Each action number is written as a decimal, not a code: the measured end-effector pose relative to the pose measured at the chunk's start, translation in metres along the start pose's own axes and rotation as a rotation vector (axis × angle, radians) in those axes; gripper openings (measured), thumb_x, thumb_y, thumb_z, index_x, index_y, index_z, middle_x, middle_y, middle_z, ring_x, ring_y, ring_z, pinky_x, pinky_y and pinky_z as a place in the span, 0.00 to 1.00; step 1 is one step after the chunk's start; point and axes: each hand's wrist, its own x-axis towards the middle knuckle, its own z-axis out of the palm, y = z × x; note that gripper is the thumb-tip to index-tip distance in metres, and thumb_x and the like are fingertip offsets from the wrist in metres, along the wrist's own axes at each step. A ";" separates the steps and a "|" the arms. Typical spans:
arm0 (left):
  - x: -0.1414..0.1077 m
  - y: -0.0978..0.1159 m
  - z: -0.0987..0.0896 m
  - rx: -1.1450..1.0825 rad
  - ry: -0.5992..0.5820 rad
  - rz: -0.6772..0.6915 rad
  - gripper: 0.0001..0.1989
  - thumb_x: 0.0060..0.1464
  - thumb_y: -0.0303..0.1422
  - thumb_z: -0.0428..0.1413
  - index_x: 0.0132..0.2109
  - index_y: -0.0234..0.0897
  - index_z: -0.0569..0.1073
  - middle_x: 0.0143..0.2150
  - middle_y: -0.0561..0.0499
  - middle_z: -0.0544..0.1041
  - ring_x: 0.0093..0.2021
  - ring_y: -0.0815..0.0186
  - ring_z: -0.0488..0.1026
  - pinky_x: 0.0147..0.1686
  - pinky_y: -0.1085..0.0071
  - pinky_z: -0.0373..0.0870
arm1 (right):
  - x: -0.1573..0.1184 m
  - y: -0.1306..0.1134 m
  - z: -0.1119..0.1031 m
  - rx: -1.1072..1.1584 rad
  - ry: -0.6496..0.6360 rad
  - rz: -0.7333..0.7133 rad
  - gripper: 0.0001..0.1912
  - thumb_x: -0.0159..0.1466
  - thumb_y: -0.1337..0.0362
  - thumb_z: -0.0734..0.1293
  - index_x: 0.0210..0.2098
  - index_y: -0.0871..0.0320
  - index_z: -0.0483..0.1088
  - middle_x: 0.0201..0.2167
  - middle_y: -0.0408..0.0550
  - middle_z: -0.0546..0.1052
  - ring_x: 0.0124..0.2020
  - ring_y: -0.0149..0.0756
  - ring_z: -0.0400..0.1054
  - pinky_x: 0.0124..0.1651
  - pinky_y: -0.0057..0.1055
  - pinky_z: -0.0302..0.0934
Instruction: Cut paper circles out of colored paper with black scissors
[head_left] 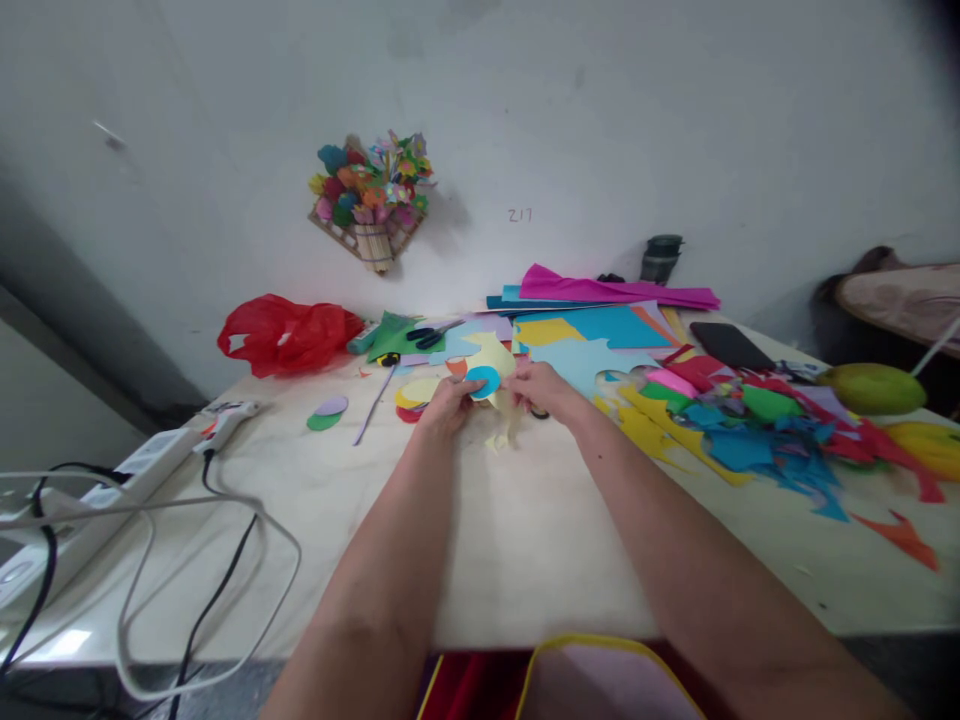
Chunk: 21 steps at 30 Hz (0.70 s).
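Observation:
My left hand [448, 402] pinches a blue paper circle [484, 381] with its thumb on top. Behind and under the circle is a pale yellow sheet of paper [491, 352] with ragged cut edges. At the sheet's right side, my right hand [541, 388] has its fingers closed on the yellow paper. A strip of the same paper [501, 440] hangs down between the hands. Left of my left hand lie yellow and red paper circles [417, 391], partly overlapping. Further left are a lilac circle [331, 405] and a green circle [323, 423].
Dark scissors [429, 337] lie on green paper [390, 340] at the back. Coloured sheets [600, 330] and a pile of scraps [765, 430] spread rightward, beside a black phone [727, 345]. A red plastic bag [289, 335] sits back left; a power strip [142, 470] with cables lies left.

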 end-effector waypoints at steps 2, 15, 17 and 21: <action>0.000 0.001 0.000 0.019 -0.001 0.002 0.10 0.31 0.28 0.67 0.23 0.32 0.73 0.20 0.51 0.72 0.20 0.73 0.64 0.18 0.75 0.55 | -0.001 0.000 0.003 0.059 -0.023 0.072 0.15 0.58 0.67 0.68 0.16 0.60 0.66 0.14 0.45 0.70 0.12 0.24 0.55 0.17 0.25 0.47; -0.003 0.000 0.006 0.073 -0.065 -0.021 0.11 0.31 0.29 0.69 0.21 0.31 0.73 0.18 0.52 0.69 0.18 0.74 0.61 0.19 0.74 0.53 | -0.001 0.001 0.010 0.325 -0.001 0.222 0.16 0.60 0.60 0.71 0.21 0.61 0.67 0.12 0.44 0.69 0.11 0.22 0.55 0.12 0.22 0.41; -0.003 0.000 0.008 0.079 -0.062 -0.019 0.12 0.32 0.28 0.69 0.21 0.31 0.73 0.18 0.52 0.69 0.18 0.74 0.61 0.18 0.74 0.52 | -0.001 0.000 0.012 0.328 0.030 0.240 0.16 0.60 0.63 0.71 0.20 0.60 0.65 0.11 0.43 0.68 0.11 0.22 0.54 0.13 0.22 0.42; 0.000 -0.003 0.009 0.099 -0.057 -0.008 0.12 0.32 0.30 0.70 0.23 0.31 0.74 0.19 0.51 0.71 0.19 0.74 0.63 0.19 0.74 0.53 | 0.002 0.000 0.017 0.302 0.105 0.232 0.17 0.59 0.68 0.69 0.17 0.59 0.63 0.10 0.42 0.67 0.10 0.22 0.53 0.14 0.23 0.47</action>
